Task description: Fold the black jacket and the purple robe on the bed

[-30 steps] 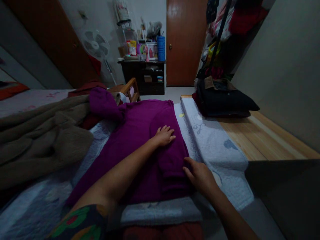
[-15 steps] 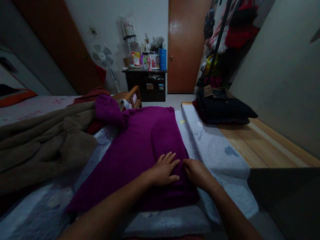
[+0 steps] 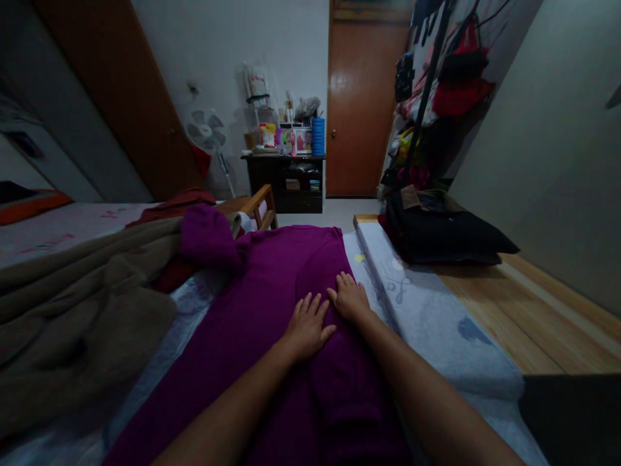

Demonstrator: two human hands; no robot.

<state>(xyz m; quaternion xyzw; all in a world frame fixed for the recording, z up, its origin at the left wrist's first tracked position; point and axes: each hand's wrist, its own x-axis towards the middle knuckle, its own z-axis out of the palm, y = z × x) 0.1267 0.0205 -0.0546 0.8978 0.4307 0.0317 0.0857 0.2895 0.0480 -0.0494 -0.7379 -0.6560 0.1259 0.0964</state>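
My left grip (image 3: 305,331) lies palm-down with fingers spread, grasping nothing, on a deep-purple, long-sleeved cloth top (image 3: 257,310); my right grip (image 3: 351,299), just ahead and to the right, rests equally loose near its edge. The top spreads beneath both, one sleeve (image 3: 339,388) laid inward under them, the other bunched ahead to their left. Beyond that sprawls a crumpled brown plush cloth (image 3: 121,310); right of my right grip sits a stack of folded dark clothes (image 3: 446,230).
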